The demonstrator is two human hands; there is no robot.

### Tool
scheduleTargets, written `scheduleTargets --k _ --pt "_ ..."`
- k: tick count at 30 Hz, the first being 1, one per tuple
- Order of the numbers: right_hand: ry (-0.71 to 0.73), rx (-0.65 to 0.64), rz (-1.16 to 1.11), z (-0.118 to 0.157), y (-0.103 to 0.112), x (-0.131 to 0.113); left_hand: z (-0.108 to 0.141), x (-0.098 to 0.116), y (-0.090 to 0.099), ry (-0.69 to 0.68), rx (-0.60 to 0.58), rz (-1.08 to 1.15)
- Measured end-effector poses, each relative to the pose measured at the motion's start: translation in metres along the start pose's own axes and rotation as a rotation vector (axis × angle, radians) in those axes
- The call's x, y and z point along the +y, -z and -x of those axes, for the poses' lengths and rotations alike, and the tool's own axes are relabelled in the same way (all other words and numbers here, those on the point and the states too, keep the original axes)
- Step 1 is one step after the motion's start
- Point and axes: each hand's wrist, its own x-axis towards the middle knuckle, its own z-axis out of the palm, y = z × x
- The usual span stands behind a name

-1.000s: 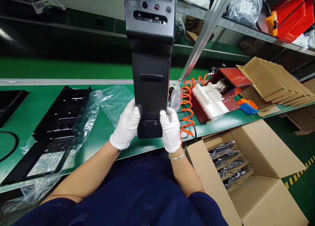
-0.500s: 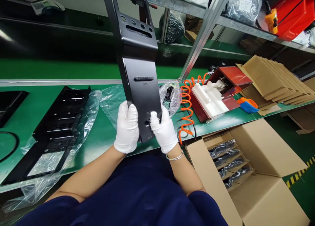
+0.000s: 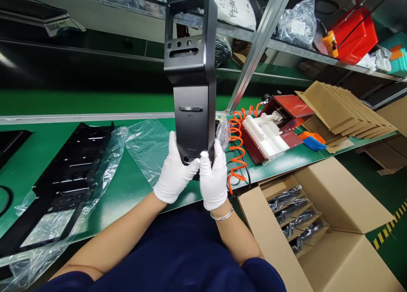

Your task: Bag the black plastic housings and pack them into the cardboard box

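A long black panel (image 3: 190, 122) stands nearly upright in front of me, with a rectangular opening at its top, small round holes and a slot below that. My left hand (image 3: 174, 171), in a white glove, grips its lower left edge. Gloved in white too, my right hand (image 3: 213, 175) holds the lower right side, thumb near the bottom. Both hands are closed on the panel. Another black panel (image 3: 76, 160) lies on clear plastic film (image 3: 111, 156) to the left. Behind the held panel, a clear bag (image 3: 223, 131) is partly hidden.
An orange coiled hose (image 3: 237, 152) and a red machine with a white top (image 3: 265, 133) sit on the green table (image 3: 140, 203). Folded cardboard (image 3: 346, 109) lies further right. An open carton (image 3: 267, 232) with wrapped parts is below. A metal post (image 3: 260, 46) rises behind.
The panel has turned so that its right side now shows, and its top has shifted right and down in view. My left thumb has moved round to the panel's lower front.
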Motion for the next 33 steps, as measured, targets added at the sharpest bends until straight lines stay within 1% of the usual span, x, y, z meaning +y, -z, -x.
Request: scheduleTargets --k 2,4,6,8,11,16,18,20,23,24,26,29,31,33 --pt "0.109 0.003 0.101 0.001 0.000 -0.005 -0.001 -0.007 -0.005 -0.038 0.035 0.037" --pt "0.175 -0.006 0.154 0.001 -0.002 -0.006 -0.003 -0.014 -0.007 -0.064 0.087 0.039" --pt "0.205 -0.004 0.171 -0.001 -0.004 -0.004 -0.006 -0.019 -0.008 -0.049 0.118 0.004" --pt "0.207 0.006 0.170 -0.003 -0.007 0.002 -0.009 -0.022 -0.008 -0.034 0.121 -0.026" --pt "0.148 0.007 0.138 -0.006 -0.009 0.010 -0.010 -0.023 -0.008 -0.036 0.102 -0.041" --pt "-0.064 -0.025 -0.032 -0.008 -0.005 0.015 -0.011 -0.014 -0.005 -0.075 0.032 -0.007" --pt "-0.121 -0.037 -0.106 -0.008 -0.004 0.015 -0.011 -0.011 -0.003 -0.099 -0.003 0.015" --pt "-0.131 -0.037 -0.139 -0.007 -0.003 0.016 -0.011 -0.010 -0.002 -0.067 -0.009 -0.001" --pt "-0.131 -0.030 -0.145 -0.006 -0.003 0.017 -0.010 -0.010 -0.003 0.031 0.020 -0.055" --pt "-0.139 -0.029 -0.149 -0.006 -0.004 0.017 -0.010 -0.009 -0.002 0.042 0.026 -0.066" --pt "-0.163 -0.029 -0.182 -0.006 -0.005 0.018 -0.010 -0.007 0.000 0.014 0.019 -0.065" --pt "-0.208 -0.028 -0.310 -0.007 -0.005 0.017 -0.012 -0.005 0.006 -0.047 -0.014 0.015" --pt "-0.241 -0.025 -0.400 -0.008 -0.004 0.015 -0.016 -0.005 0.009 -0.034 -0.016 0.141" --pt "-0.277 -0.017 -0.434 -0.010 -0.003 0.011 -0.022 -0.005 0.009 -0.016 -0.005 0.272"
